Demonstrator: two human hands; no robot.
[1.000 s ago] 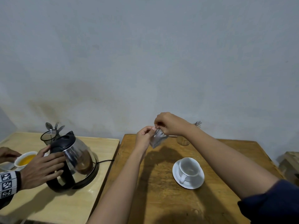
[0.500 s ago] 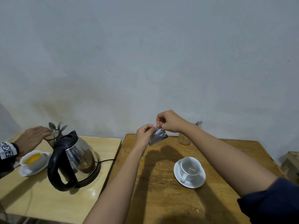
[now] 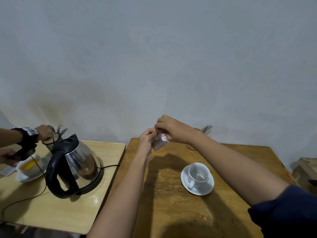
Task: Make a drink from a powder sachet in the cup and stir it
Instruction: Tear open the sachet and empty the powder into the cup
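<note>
While both hands are busy up near the wall, the biggest things in view are two tables: a darker wooden table [image 3: 171, 200] on the right and a paler table [image 3: 56, 206] on the left, standing side by side with a narrow gap between them. On the pale one sits one kettle [image 3: 75, 167], shiny metal body with a black handle and lid, parked on its base with a cord running off both ways. Behind it is one dark holder [image 3: 50, 143] with a few spoons sticking out, and another person's hand [image 3: 45, 133] with a black wrist strap is reaching into it. That person's second hand shows at the left edge, too cut off to say what it's doing.

So two cups total, each on its own white saucer: one white cup [image 3: 199, 174] on the dark table, looking pretty much empty inside, and one other cup [image 3: 28, 164] on the pale table with orange-yellow liquid in it.

Smallest of all: one silvery sachet [image 3: 160, 141], held in the air above the far part of the dark table, well apart from the white cup. My left hand [image 3: 146, 141] pinches its top left corner, my right hand [image 3: 171, 129] pinches the top edge just beside it, fingertips nearly touching. One fork [image 3: 206, 129] pokes up behind my right wrist.
</note>
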